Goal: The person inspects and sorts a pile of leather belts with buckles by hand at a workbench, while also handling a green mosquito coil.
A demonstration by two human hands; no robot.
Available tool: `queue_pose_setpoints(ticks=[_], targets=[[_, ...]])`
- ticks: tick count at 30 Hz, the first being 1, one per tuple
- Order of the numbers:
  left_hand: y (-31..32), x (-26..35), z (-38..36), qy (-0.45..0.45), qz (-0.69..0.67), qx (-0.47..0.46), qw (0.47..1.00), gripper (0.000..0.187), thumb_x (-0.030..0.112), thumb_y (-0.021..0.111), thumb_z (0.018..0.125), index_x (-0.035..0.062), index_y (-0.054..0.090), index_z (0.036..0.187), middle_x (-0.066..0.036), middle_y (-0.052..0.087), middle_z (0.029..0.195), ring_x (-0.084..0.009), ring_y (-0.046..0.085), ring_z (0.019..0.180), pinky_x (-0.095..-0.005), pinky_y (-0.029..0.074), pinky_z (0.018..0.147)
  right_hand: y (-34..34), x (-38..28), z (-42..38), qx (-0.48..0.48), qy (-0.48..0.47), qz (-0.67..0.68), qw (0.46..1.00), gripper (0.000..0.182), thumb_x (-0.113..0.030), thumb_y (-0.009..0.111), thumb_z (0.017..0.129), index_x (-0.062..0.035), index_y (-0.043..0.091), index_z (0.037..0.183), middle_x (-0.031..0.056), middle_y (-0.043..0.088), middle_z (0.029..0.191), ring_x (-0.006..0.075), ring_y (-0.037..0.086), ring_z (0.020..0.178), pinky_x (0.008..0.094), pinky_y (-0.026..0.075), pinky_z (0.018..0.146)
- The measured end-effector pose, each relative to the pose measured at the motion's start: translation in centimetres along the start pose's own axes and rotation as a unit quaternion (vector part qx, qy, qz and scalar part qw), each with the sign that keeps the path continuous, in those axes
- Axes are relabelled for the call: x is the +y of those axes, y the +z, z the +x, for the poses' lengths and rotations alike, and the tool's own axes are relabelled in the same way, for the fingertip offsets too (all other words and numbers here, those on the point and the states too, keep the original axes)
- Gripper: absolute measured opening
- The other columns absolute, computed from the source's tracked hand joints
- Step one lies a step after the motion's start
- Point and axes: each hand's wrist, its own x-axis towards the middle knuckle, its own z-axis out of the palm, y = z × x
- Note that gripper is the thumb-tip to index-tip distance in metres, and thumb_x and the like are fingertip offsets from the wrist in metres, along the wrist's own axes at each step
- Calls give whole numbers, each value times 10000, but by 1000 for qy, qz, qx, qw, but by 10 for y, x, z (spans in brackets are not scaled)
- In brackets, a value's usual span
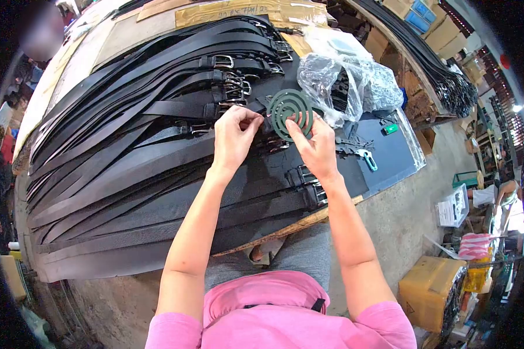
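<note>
A dark green mosquito coil (pixel 302 110), a flat spiral, is pinched between the thumb and fingers of my right hand (pixel 317 142). Close to its left edge, my left hand (pixel 236 134) has thumb and fingertips pressed together; whatever lies between them is too small to make out. Under and around both hands are black leather belts (pixel 122 99) with metal buckles (pixel 224 61), piled across the table. More belts (pixel 250 209) lie nearer my body, their buckles beside my right forearm.
Clear plastic bags (pixel 361 81) sit beyond my right hand. A green lighter (pixel 389 129) and a light-blue-handled tool (pixel 367 159) lie on the table's right side. Another bench carries black straps (pixel 425 52). A cardboard box (pixel 431 291) stands on the floor at right, with a person (pixel 509 195) farther off.
</note>
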Motion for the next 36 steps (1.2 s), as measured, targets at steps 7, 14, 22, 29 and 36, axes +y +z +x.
queue_pose_setpoints(ticks=[7,14,22,29,36], targets=[[1,-3,-3,7,10,3,1000,89,49,728,850,-17,699,903,-80,655,843,-132,621,726,-265,501,685,0,-3,8,-34,-25,-51,998,109,-84,664,859,16,665,903,181,652,848,340,639,790,401,490,705],[2,-3,-3,0,-10,3,1000,87,49,720,858,-19,698,908,-78,648,840,-132,622,729,-266,501,684,1,-6,9,-49,-25,-61,997,111,-86,662,856,13,666,906,195,645,835,367,629,789,417,488,712],[1,-3,-4,-2,-11,4,1000,98,52,727,851,-13,695,916,-72,657,854,-134,638,761,-265,510,703,1,-6,9,-53,-12,-76,996,100,-76,664,855,16,655,895,195,652,839,367,629,789,416,489,705],[-16,2,-1,40,-19,-77,996,127,24,734,802,-1,700,921,-75,677,931,-182,672,844,-300,534,759,-15,-15,-2,22,37,-43,998,72,-55,674,864,9,642,875,148,665,813,283,657,735,358,494,679],[-18,0,11,191,127,-137,964,124,39,720,797,1,714,915,-113,653,941,-275,661,891,-337,534,786,-13,-14,-24,30,25,-21,999,49,-33,673,851,3,648,872,136,655,826,277,649,753,361,492,678]])
